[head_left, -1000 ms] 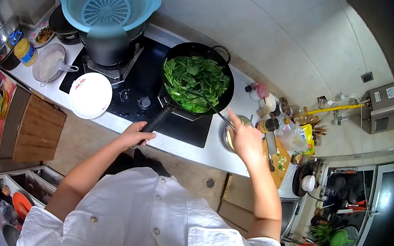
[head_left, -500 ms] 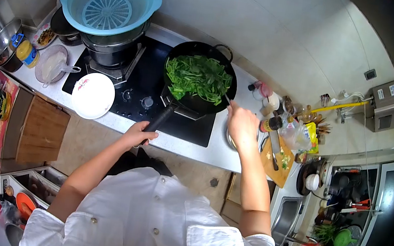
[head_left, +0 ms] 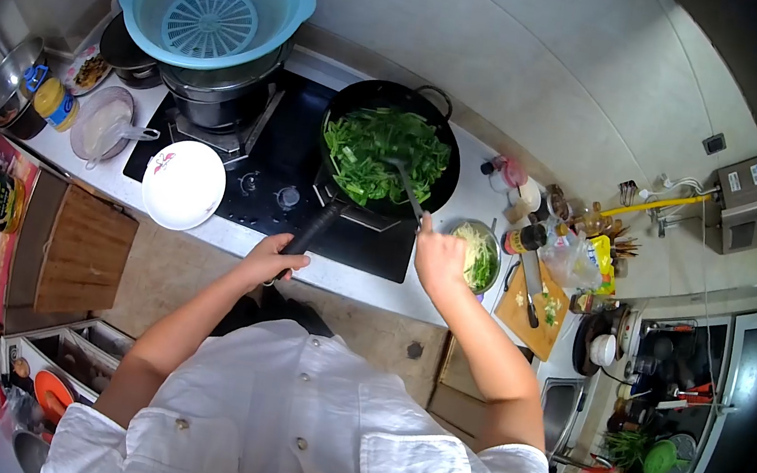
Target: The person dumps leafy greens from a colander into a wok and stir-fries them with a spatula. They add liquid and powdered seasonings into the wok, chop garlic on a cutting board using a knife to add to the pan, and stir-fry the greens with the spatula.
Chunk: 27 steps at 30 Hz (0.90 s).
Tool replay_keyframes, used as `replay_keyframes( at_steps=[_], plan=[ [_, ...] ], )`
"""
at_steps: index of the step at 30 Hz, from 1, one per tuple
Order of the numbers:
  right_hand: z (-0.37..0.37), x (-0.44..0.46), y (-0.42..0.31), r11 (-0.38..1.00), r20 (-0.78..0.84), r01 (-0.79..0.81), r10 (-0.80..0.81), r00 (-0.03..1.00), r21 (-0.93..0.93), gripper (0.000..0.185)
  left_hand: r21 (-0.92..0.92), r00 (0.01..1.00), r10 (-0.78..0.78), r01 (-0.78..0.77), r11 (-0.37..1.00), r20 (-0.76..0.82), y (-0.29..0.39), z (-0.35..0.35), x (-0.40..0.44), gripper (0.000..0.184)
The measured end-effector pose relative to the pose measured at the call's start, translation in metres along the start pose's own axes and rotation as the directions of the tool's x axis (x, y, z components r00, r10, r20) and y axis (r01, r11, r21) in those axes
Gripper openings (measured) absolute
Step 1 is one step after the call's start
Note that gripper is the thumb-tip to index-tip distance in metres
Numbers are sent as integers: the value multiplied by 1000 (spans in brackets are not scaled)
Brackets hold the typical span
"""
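Note:
A black wok (head_left: 450, 174) on the right burner holds leafy greens (head_left: 376, 149). My left hand (head_left: 273, 261) is wrapped round the black wok handle (head_left: 314, 227). In my right hand (head_left: 440, 260) is a dark spatula (head_left: 411, 193), whose far end lies among the greens. A metal bowl (head_left: 496, 253) with pale shreds and chopped green pieces stands just right of that hand. On the counter left of the wok handle sits a white plate (head_left: 182, 186) with a pink floral pattern.
A light-blue basin (head_left: 295, 7) sits on a pot (head_left: 218, 103) over the left burner. Right of the metal bowl lies a cutting board (head_left: 538, 338) with a knife (head_left: 528, 282) and chopped bits. Bottles, including a dark one (head_left: 525, 239), stand behind it. A sink (head_left: 560, 405) is farther right.
My right hand first drew back toward the wok's right edge, then moved left and lower with the spatula, leaving the metal bowl more visible. The greens have shifted. My left hand stays on the handle.

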State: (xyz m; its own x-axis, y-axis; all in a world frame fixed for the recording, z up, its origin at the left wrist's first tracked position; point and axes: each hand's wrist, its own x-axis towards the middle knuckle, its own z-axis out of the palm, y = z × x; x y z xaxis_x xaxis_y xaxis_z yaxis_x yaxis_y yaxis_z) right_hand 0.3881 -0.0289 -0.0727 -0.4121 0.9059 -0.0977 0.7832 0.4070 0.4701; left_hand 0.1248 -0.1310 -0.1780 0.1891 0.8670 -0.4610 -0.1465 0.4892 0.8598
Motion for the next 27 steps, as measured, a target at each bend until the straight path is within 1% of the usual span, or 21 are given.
replay_keyframes(
  at_steps=[2,3,4,6,7,9,10,12,13,15,16,18,20,21,22,24,25,27],
  plan=[
    [18,30,-14,997,-22,-14,16,1000,75,51,1,1000,29,-29,1000,-5,1,2,0,23],
    [25,38,-20,991,-12,-21,23,1000,131,48,5,1000,29,-29,1000,-1,1,1,0,23],
    [22,33,-19,991,-11,-26,28,1000,133,48,8,1000,27,-27,1000,8,1,0,0,24],
    [15,12,-15,980,-30,94,-90,996,178,46,9,1000,23,-24,1000,16,0,-1,0,24],
    [18,-2,-6,981,-20,117,-115,993,155,44,13,1000,19,-19,1000,12,0,-1,0,25],
    [-9,-29,15,990,119,90,-103,987,113,41,6,1000,22,-22,1000,4,1,0,1,25],
    [-4,-32,25,989,117,101,-113,987,106,41,-13,1000,26,-26,1000,-4,1,1,0,25],
    [9,-37,37,994,9,-5,4,1000,109,32,-30,1000,24,-25,999,-17,-1,1,-4,25],
    [3,-36,38,994,7,-5,4,1000,111,32,-22,1000,19,-19,1000,-5,-1,1,-3,25],
    [-28,-29,44,981,-81,26,-10,997,193,30,-14,1000,18,-18,1000,-2,1,0,0,24],
    [-43,-26,44,980,-78,29,-14,997,198,30,0,1000,20,-20,1000,-1,0,0,0,24],
    [-68,-17,40,970,-125,-37,69,990,242,26,26,1000,15,-15,1000,10,0,-1,-1,24],
    [-80,0,31,950,-182,-71,130,975,303,26,19,1000,9,-9,1000,2,4,2,-1,23],
    [-79,14,26,950,-146,-92,141,979,297,26,25,1000,6,-6,1000,10,3,2,0,23],
    [-63,29,21,933,-155,-125,186,970,337,28,31,1000,23,-23,999,10,1,1,1,23],
    [-9,53,25,938,-264,-109,202,943,329,30,39,999,40,-41,998,17,0,1,1,23],
    [2,50,23,939,-264,-113,205,942,326,30,36,999,32,-33,999,19,2,1,0,24],
    [14,36,17,941,-133,-145,193,972,304,34,29,999,31,-32,999,17,5,-1,0,24]
  ],
)
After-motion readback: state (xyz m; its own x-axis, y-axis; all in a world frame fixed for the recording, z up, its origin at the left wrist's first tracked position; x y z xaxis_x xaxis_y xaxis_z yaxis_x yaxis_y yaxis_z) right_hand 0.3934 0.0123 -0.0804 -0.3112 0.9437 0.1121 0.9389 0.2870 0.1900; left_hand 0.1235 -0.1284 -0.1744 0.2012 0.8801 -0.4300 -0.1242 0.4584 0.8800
